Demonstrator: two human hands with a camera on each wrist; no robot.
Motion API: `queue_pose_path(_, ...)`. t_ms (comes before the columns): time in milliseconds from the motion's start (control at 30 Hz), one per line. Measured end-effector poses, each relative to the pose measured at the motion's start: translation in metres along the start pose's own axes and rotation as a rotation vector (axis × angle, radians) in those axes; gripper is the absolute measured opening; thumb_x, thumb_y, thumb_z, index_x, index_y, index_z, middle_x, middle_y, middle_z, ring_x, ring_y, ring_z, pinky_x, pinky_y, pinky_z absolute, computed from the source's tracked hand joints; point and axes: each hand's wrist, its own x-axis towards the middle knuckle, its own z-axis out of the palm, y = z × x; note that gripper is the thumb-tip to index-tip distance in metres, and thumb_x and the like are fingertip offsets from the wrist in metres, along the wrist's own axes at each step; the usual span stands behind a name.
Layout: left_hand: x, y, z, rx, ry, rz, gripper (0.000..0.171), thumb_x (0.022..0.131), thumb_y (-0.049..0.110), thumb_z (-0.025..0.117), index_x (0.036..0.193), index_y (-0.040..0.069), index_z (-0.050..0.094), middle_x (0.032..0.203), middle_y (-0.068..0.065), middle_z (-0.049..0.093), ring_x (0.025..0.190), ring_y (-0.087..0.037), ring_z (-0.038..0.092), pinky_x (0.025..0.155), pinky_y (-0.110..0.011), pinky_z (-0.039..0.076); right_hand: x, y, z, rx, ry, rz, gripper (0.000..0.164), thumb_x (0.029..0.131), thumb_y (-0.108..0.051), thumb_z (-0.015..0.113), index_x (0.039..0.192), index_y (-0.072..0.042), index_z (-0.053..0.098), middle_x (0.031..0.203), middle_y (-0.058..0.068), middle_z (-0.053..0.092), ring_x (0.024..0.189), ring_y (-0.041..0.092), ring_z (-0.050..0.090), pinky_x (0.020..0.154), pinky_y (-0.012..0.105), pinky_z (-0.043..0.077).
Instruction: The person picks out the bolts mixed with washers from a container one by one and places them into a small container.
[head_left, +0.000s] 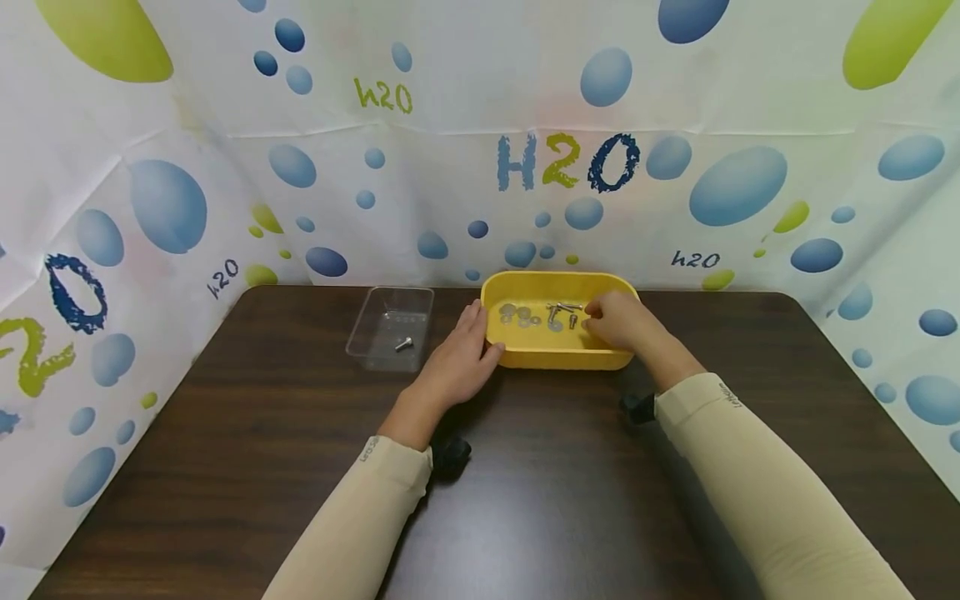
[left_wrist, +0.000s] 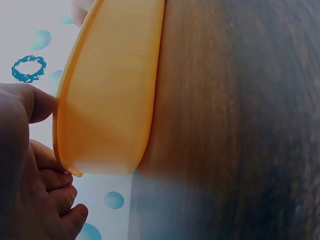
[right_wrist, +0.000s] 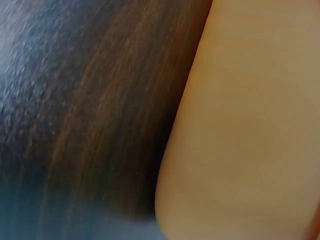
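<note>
A yellow tray (head_left: 558,360) stands at the back middle of the dark wooden table (head_left: 555,500). Inside it lie several flat washers (head_left: 517,315) and a few bolts (head_left: 562,310). My left hand (head_left: 457,358) holds the tray's near left corner, thumb on the front wall and fingers along the side. In the left wrist view the thumb (left_wrist: 30,102) touches the rim of the yellow tray (left_wrist: 110,90). My right hand (head_left: 618,321) reaches into the tray's right half, its fingertips down beside the bolts; a grasp is hidden. The right wrist view shows only the tray wall (right_wrist: 250,125) and table.
A clear plastic tray (head_left: 375,333) sits left of the yellow one, with a single bolt (head_left: 404,342) in it. A curtain printed with blue bubbles encloses the table on three sides. Bare tabletop stretches toward me.
</note>
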Motion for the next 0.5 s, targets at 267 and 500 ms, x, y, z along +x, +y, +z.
queue_pose_path(267, 0.0006, -0.0002, -0.0019, 0.009, -0.002, 0.009, 0.074, 0.103, 0.043, 0.041, 0.158, 0.006, 0.008, 0.167, -0.005, 0.002, 0.153, -0.019, 0.004, 0.123, -0.041, 0.015, 0.0016, -0.0061, 0.0004, -0.043, -0.028, 0.026, 0.043, 0.096, -0.021, 0.061, 0.130, 0.005, 0.061, 0.122, 0.020, 0.066, 0.103, 0.031, 0.058, 0.100, 0.050, 0.047)
queue_pose_path(500, 0.0003, -0.0005, 0.0012, 0.014, 0.013, 0.005, 0.074, 0.103, 0.042, 0.042, 0.158, 0.005, 0.010, 0.167, -0.005, 0.004, 0.153, -0.019, 0.006, 0.122, -0.040, 0.016, 0.0062, -0.0042, 0.0067, -0.069, -0.043, 0.020, 0.045, 0.094, -0.024, 0.061, 0.130, 0.003, 0.061, 0.120, 0.019, 0.066, 0.102, 0.030, 0.059, 0.100, 0.051, 0.047)
